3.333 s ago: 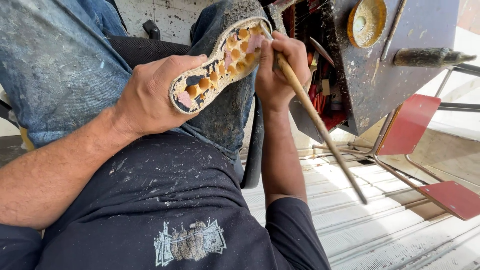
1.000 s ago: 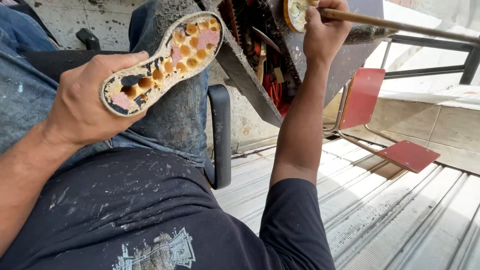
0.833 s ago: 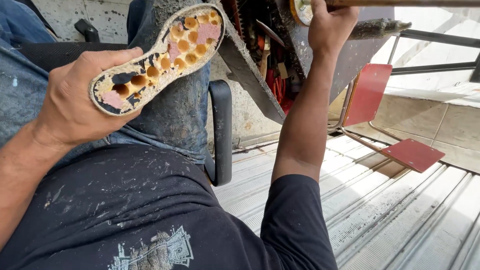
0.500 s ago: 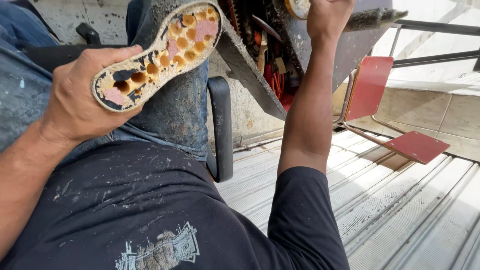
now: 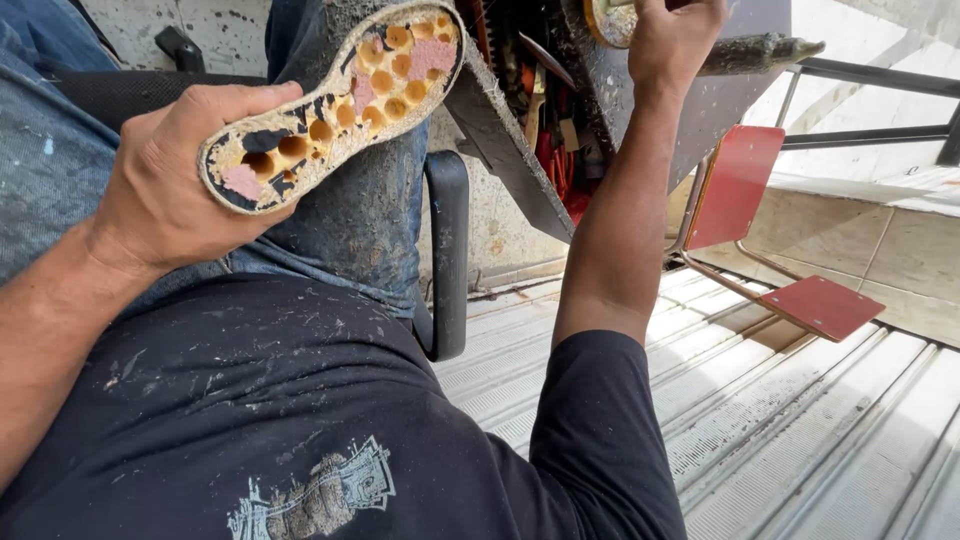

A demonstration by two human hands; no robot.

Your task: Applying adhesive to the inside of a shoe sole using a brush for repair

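My left hand (image 5: 170,190) grips a worn shoe sole (image 5: 330,110) by its heel, inner side up. The sole is beige, with round orange cells and pink patches, and rests against my jeans-covered knee (image 5: 350,220). My right hand (image 5: 672,40) is raised to the top edge of the view, fingers closed at a round yellowish tin (image 5: 605,20) on a dirty work stand (image 5: 720,110). The wooden stick it held in the earlier frames is almost entirely hidden by the fist and the frame edge.
A grimy tool (image 5: 760,52) lies on the stand, with red and dark tools (image 5: 555,150) stored underneath. A black chair armrest (image 5: 447,250) rises beside my knee. A red folding chair (image 5: 820,305) stands to the right on a ribbed metal floor (image 5: 800,430).
My right hand has left the sole and carried the stick up to the tin on the stand. My left hand keeps the sole against my knee.
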